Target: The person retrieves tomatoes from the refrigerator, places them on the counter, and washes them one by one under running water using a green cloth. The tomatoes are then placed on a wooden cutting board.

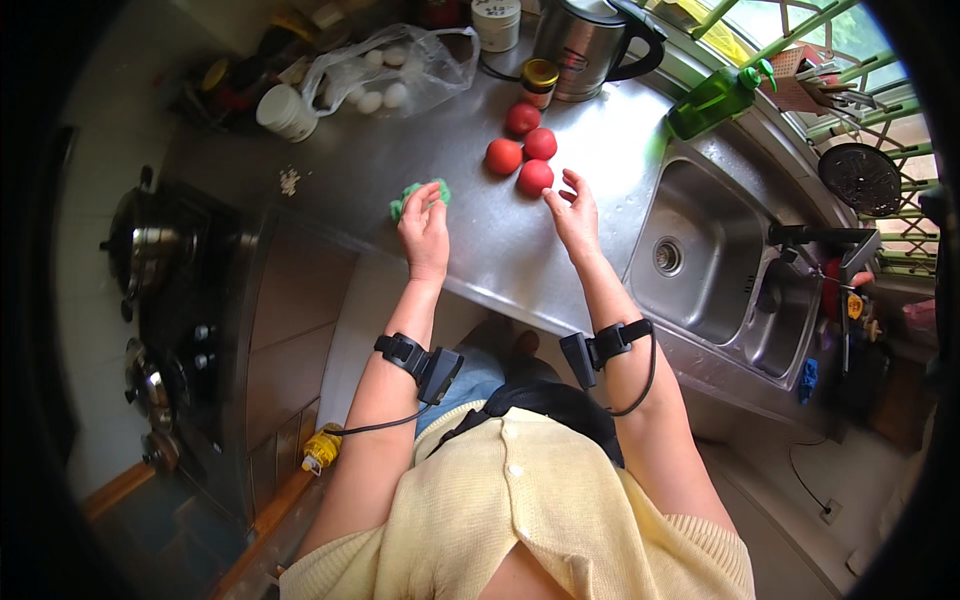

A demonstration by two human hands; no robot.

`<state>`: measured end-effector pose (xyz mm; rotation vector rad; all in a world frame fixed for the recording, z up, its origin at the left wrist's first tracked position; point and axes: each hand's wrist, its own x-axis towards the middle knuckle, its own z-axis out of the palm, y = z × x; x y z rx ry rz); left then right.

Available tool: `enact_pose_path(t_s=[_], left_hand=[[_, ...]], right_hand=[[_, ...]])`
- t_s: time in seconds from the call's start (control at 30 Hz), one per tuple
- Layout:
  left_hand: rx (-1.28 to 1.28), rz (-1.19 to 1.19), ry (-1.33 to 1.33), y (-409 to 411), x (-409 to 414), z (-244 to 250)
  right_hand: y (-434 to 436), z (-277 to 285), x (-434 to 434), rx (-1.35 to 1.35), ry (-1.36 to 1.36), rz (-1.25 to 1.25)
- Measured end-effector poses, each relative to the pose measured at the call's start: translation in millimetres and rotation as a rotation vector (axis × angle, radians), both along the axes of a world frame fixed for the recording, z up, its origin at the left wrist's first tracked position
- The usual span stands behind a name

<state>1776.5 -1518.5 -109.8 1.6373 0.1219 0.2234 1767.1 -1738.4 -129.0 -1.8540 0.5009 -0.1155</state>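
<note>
My left hand (425, 234) is over the steel counter with its fingers on a crumpled green cloth (437, 192); how firmly it grips the cloth is hidden. Just right of the nearest red tomato (535, 178), my right hand (576, 217) is raised with fingers apart, its thumb tip close to that tomato. Behind it sit more tomatoes: one (503, 156) to the left, one (540, 143) beyond, and one (523, 118) farthest back, next to a small jar with a gold lid (539, 73).
A steel kettle (581, 49) and white tub (496, 24) stand at the back. Eggs lie in a plastic bag (439, 71) beside a white container (286, 112). Small pale bits (289, 181) lie at left. A green pump bottle (712, 103) stands by the steel sink (694, 247).
</note>
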Motion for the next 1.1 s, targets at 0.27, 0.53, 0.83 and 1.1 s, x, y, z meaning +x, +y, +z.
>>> enact_pose_path(t_s=[0.27, 0.53, 0.83, 1.1], left_hand=[[-0.36, 0.402, 0.276, 102, -41, -8], [-0.583, 0.486, 0.558, 182, -25, -62], [-0.991, -0.043, 0.895, 198, -5, -120], [-1.066, -0.148, 0.944, 198, -14, -119]], right_hand=[[58, 19, -38, 0.21, 0.147, 0.239], [154, 6, -75, 0.452, 0.428, 0.48], [237, -91, -99, 1.022, 0.25, -0.693], [245, -106, -97, 1.11, 0.155, -0.891]])
